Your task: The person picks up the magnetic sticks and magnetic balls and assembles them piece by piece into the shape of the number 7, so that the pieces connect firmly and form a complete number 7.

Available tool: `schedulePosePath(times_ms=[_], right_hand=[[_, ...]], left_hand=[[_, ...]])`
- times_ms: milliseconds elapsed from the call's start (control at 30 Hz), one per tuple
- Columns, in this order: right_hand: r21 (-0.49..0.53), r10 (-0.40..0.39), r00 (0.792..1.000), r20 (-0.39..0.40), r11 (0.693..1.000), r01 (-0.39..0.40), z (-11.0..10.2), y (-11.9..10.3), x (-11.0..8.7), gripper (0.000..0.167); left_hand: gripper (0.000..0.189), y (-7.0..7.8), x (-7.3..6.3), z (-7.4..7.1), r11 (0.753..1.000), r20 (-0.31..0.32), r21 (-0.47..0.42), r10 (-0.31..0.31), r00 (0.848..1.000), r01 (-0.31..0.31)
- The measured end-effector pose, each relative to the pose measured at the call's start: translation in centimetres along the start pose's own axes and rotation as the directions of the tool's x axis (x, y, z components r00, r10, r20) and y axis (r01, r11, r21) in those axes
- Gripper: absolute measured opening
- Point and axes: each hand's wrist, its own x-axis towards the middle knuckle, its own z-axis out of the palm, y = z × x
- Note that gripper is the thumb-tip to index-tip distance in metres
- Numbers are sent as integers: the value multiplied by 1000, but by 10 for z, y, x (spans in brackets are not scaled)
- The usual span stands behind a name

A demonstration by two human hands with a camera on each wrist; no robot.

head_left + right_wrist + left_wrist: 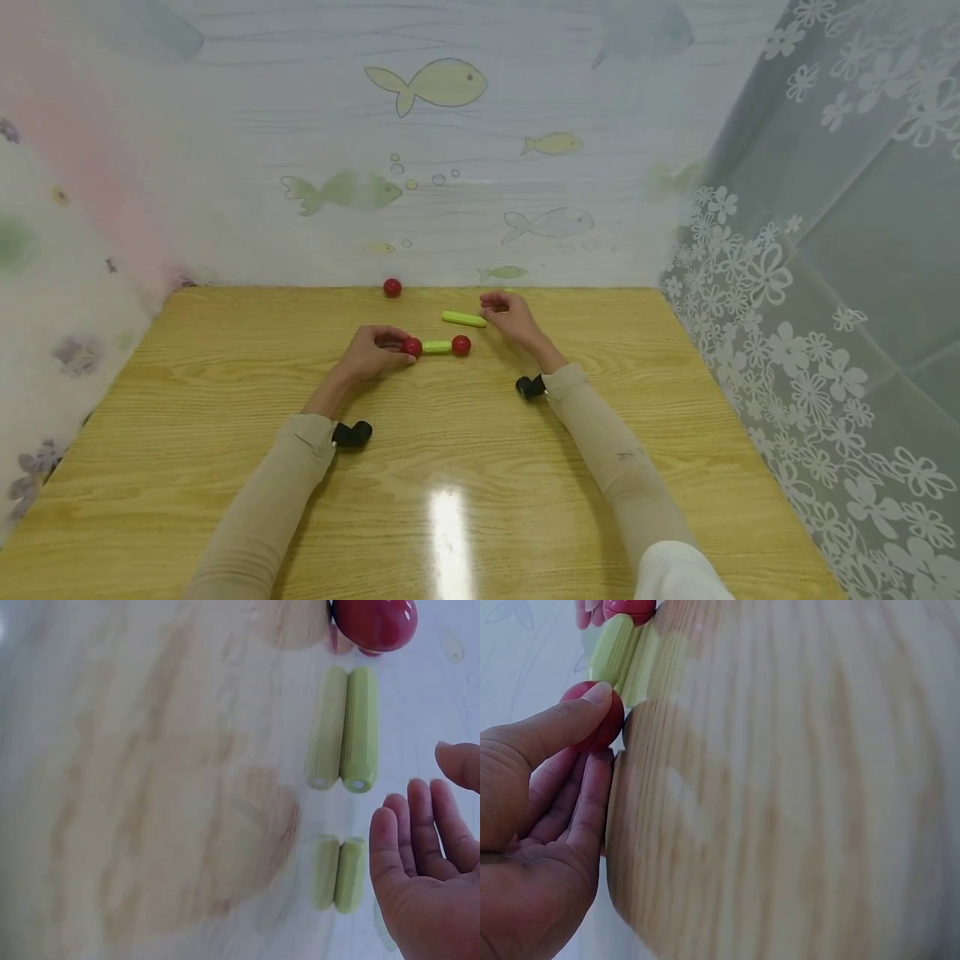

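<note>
My left hand [372, 353] pinches a red ball [613, 724] between thumb and fingers, low over the table. This ball sits at the left end of a short light-green rod [437, 347], and a second red ball [461, 344] is at the rod's right end. My right hand [513, 317] holds nothing, its fingers relaxed and thumb apart. It is beside the right end of a longer green rod [461, 318] that lies on the table behind the ball-ended piece. In the right wrist view this rod [360, 731] lies just past the fingertips.
A loose red ball [392, 287] sits at the table's back edge. Another green rod [349, 874] lies beyond my right hand, mostly hidden by it in the head view. The wooden table [420, 450] meets a fish-patterned curtain [450, 167] at the back.
</note>
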Motion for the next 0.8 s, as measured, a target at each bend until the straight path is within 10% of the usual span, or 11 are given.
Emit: schedulePosePath(times_ms=[267, 800], right_hand=[[8, 58, 997, 46, 998, -59, -3, 4, 7, 36], [-6, 150, 976, 159, 989, -151, -7, 9, 15, 34]], left_hand=[[44, -34, 20, 0, 1000, -26, 22, 7, 1000, -6], [44, -35, 23, 0, 1000, -25, 18, -3, 1000, 4]])
